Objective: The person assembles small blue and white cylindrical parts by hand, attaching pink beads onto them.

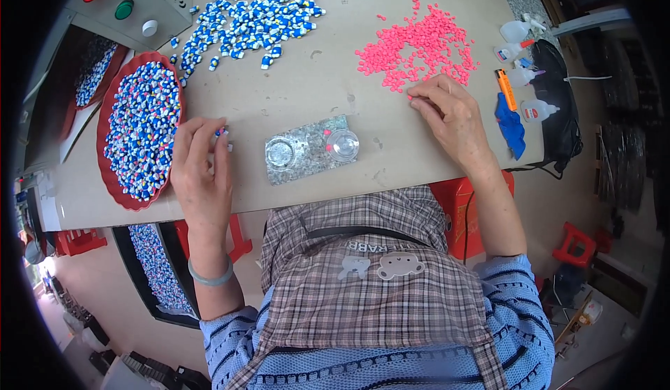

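Beside the red scalloped tray (183, 104) heaped with small blue-and-white pieces, my left hand (202, 163) is closed in a pinch. A small blue-and-white piece (221, 132) with a bit of pink shows at its fingertips; another pale piece (229, 148) is close by. My right hand (450, 118) reaches to the near edge of a spread of small pink pieces (426, 48). Its thumb and forefinger are pinched around a pink piece (410, 97), mostly hidden. Between the hands lies a speckled glittery slab (307, 165) bearing two small clear round dishes (281, 154), with pink pieces beside the right one.
More blue-and-white pieces (258, 16) are scattered at the back left, near a grey machine (132, 13) with buttons. At the right stand several small glue bottles (537, 111), an orange tube (506, 90), a blue cloth (510, 128) and a black bag (558, 104).
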### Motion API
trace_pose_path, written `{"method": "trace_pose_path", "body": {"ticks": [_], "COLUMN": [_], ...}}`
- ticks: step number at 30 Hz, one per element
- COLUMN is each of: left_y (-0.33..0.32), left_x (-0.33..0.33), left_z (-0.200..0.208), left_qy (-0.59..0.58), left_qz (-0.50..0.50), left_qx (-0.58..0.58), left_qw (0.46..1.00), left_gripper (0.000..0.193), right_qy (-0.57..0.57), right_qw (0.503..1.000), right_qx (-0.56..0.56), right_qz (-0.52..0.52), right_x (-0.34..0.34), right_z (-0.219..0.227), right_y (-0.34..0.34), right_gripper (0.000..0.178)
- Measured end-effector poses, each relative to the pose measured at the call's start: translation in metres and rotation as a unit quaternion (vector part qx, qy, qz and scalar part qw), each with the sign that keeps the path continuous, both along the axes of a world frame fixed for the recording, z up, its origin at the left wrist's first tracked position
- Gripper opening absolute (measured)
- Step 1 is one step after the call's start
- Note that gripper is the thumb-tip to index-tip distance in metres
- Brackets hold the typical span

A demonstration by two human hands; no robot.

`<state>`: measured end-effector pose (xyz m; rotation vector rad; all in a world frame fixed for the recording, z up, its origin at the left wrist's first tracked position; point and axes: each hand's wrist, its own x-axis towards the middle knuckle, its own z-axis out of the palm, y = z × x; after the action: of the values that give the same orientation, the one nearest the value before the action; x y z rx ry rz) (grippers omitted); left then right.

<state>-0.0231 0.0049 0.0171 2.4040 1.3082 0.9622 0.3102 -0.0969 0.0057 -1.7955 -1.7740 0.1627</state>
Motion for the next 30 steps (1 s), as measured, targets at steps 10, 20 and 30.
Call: {"method": "trace_pose_path", "body": {"ticks": [10,20,30], "left_y": [0.057,0.075,0.087], "left_x": [0.041,0.068,0.076], "left_z": [0.011,-0.008,-0.02], "left_qy": [0.059,0.102,0.109], "left_qz": [-0.069,-0.074,-0.093], "left_qx": [-0.001,-0.027,-0.013], "left_qw": [0.996,0.992,0.99], "left_gripper": [0.017,0.022,0.012], "right_qy": [0.024,0.369,0.532], "right_qw": [0.999,0.926,0.826], "right_qx": [-0.026,-0.077,-0.169], "right_qz": [0.0,0.021,0.079], "right_x": [-0.008,-0.004,-0.017], "right_z": [0.005,0.002,0.006], "right_y": [0.005,-0.01,-0.006], "right_gripper": [0.012,0.006,0.009]}}
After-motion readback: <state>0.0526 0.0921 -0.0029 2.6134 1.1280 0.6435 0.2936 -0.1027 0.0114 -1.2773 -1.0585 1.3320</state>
